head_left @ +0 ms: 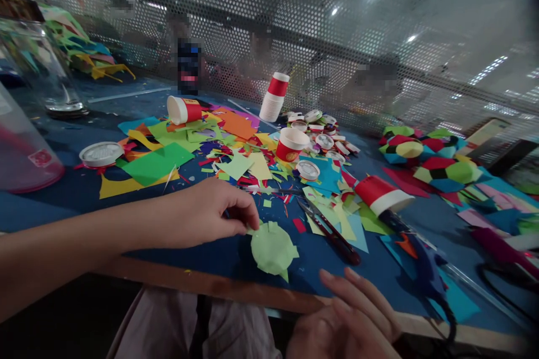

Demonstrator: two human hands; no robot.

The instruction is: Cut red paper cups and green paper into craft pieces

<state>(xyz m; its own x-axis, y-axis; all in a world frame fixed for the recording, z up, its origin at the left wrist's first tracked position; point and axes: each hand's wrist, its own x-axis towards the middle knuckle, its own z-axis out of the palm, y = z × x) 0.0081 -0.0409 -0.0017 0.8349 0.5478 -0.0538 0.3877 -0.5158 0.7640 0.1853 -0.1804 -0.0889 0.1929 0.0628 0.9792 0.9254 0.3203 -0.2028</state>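
A round light green paper cutout (274, 249) with small tabs around its rim lies near the table's front edge. My left hand (206, 210) reaches in from the left, thumb and forefinger pinching one tab at its upper left. Below and to the right, my right hand (343, 320) hovers by the table edge with fingers stretched out, and no object shows in it. Dark-handled scissors (332, 233) lie to the right of the cutout. A blue glue gun (425, 269) rests farther right, its nozzle end by a tipped red and white paper cup (381, 195).
Paper scraps (155, 162) and small clippings cover the middle of the blue table. Behind stand a paper cup (291, 143), a stack of cups (275, 96) and piled round lids (324, 137). A glass jar (59, 78) and a plastic bottle (25, 146) stand left; colourful paper balls (446, 171) lie right.
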